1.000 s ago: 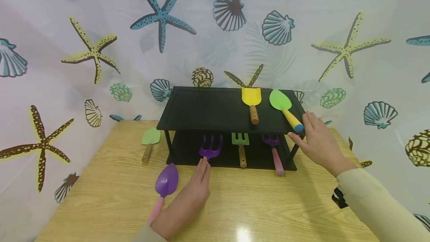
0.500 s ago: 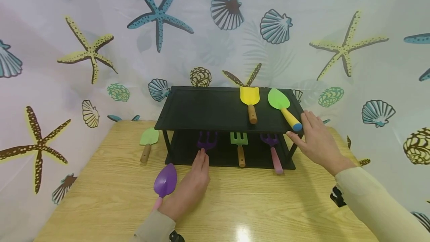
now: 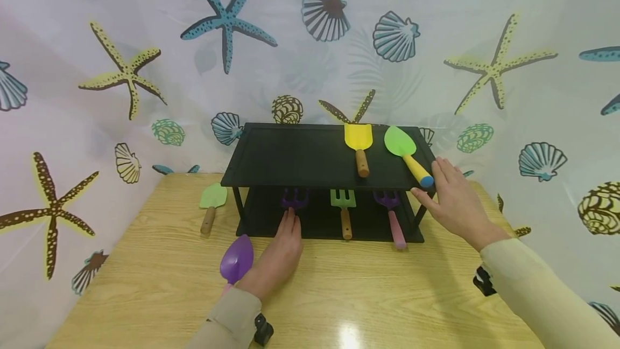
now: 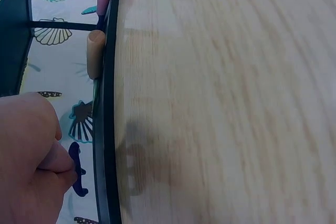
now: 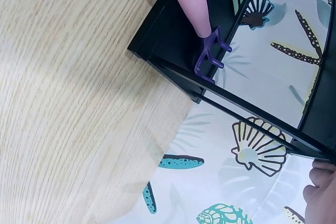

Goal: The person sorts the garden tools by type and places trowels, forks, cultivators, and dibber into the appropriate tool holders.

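My left hand [image 3: 282, 252] reaches into the front of the lower shelf and holds a purple hand fork [image 3: 295, 199]. Its tines point toward the back, and the fingers cover its handle. In the left wrist view, the curled left fingers hide most of the fork [image 4: 77, 170], leaving a purple edge showing. My right hand [image 3: 452, 198] lies against the right front corner of the black two-tier rack [image 3: 290, 155], fingers straight along the side and thumb at the front edge. Beside it on the top tier lies a green trowel [image 3: 401, 142] with a yellow handle.
A yellow shovel [image 3: 358, 137] lies on the top tier. Below are a green fork [image 3: 343, 199] and a purple fork with a pink handle [image 3: 397, 230]. Left on the wooden table [image 3: 358, 290] lie a green trowel [image 3: 213, 196] and a purple trowel [image 3: 237, 259].
My left hand has moved forward, carrying the purple fork deeper into the lower shelf, under the top tier. My right hand stays at the rack's corner. The head view has shifted slightly.
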The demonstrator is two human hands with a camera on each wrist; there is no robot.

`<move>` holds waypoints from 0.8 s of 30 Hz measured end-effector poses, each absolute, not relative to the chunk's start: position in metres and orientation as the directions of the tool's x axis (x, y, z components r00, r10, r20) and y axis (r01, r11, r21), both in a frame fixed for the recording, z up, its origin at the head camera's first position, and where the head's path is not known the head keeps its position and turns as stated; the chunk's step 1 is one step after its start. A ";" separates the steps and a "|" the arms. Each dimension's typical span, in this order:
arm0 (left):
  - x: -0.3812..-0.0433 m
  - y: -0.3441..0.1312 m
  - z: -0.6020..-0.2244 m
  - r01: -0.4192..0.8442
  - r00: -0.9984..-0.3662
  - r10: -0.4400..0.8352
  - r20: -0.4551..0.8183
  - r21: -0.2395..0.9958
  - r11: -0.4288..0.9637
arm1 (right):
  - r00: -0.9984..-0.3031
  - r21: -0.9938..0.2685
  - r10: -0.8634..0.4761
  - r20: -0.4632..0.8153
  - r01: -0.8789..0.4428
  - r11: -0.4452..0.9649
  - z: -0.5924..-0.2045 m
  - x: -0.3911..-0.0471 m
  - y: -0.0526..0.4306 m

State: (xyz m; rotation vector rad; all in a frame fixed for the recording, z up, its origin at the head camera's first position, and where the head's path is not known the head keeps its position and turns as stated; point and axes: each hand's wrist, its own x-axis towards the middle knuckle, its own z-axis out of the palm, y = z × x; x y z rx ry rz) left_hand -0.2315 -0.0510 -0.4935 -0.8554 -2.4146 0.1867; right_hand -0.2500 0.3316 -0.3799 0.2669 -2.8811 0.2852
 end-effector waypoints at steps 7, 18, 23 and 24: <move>-0.237 -0.047 -0.494 0.492 -0.611 0.621 0.490 -0.379 0.784 | -0.956 -0.176 -0.153 0.249 -0.200 0.964 -0.380 -0.250 0.331; -0.246 -0.040 -0.504 0.478 -0.649 0.613 0.450 -0.385 0.789 | -0.957 -0.159 -0.151 0.247 -0.193 0.968 -0.379 -0.249 0.331; -0.250 -0.037 -0.512 0.490 -0.681 0.590 0.435 -0.329 0.807 | -0.956 -0.155 -0.152 0.252 -0.195 0.969 -0.379 -0.250 0.330; -0.250 -0.036 -0.512 0.489 -0.684 0.587 0.433 -0.326 0.809 | -0.956 -0.154 -0.151 0.253 -0.194 0.969 -0.379 -0.250 0.329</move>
